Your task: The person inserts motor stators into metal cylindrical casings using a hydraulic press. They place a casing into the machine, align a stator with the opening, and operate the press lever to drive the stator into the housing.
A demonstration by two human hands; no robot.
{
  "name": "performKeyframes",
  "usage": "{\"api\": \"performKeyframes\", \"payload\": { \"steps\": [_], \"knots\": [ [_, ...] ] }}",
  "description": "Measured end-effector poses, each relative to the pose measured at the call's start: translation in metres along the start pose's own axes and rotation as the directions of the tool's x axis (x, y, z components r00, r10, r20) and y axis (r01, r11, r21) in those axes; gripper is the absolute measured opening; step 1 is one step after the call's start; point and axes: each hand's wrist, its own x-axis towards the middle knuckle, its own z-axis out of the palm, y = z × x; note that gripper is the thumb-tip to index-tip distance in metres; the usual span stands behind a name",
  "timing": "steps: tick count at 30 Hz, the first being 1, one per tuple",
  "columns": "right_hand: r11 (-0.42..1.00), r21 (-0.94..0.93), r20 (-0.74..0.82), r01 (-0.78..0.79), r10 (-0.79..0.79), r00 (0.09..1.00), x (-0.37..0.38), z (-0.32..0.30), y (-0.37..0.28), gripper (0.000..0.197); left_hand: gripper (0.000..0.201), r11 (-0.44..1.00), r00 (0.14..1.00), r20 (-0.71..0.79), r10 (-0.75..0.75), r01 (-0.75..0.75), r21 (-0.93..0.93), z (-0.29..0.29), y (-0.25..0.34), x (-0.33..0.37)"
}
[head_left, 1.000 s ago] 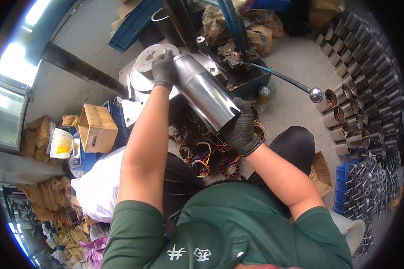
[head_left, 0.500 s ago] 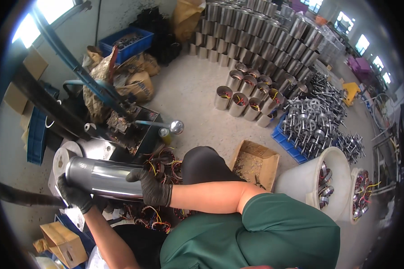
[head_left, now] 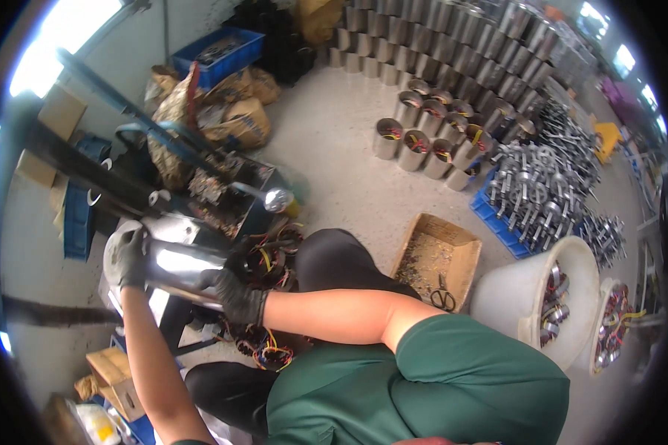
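A shiny steel tube (head_left: 182, 268) lies on its side between my two gloved hands, at the press-like machine on the left. My left hand (head_left: 131, 256) wraps over its left end, beside a pale round metal block (head_left: 113, 256); the fingertips are partly hidden. Around the tube's right end my right hand (head_left: 234, 294) is closed, thumb on top. Below and behind it are motor coils with coloured wires (head_left: 271, 348). The machine's lever ends in a shiny ball knob (head_left: 277, 200).
A cardboard box (head_left: 438, 259) holding scraps and scissors (head_left: 443, 298) sits right of my knee. White buckets (head_left: 497, 297) with coils stand farther right. Beyond are steel cylinders (head_left: 416, 148), a blue crate (head_left: 505, 222) under heaped shafts (head_left: 542, 185), and stacked tubes (head_left: 445, 44).
My left hand has moved from beneath the tube's left end to over its top. My right hand stays on the right end. The whole view has shifted somewhat.
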Motion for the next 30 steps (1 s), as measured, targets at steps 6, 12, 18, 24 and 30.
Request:
{"api": "performKeyframes", "payload": {
  "steps": [6,12,18,24,30],
  "knots": [
    [0.621,-0.575,0.238,0.532,-0.495,0.836,-0.013,0.01,-0.031,0.011,0.051,0.904,0.911,0.041,-0.41,0.4,0.154,-0.015,0.032,0.019],
    [0.995,-0.04,-0.129,0.087,-0.092,0.987,-0.01,0.002,-0.015,0.017,0.049,0.852,0.854,0.095,-0.511,0.518,-0.078,0.017,0.009,0.037],
    [0.993,0.048,-0.291,-0.109,0.118,0.949,-0.04,0.013,-0.046,0.012,0.05,0.799,0.813,0.156,-0.561,0.581,-0.156,0.005,0.034,0.033],
    [0.773,-0.598,0.169,0.215,-0.14,0.976,-0.05,-0.007,-0.056,0.03,0.05,0.766,0.82,0.001,-0.572,0.535,-0.357,0.024,0.018,0.024],
    [0.767,0.544,0.032,-0.339,0.384,0.923,-0.032,0.022,-0.074,0.065,0.043,0.5,0.69,-0.226,-0.688,0.225,-0.836,0.065,-0.028,-0.03]
  ]
}}
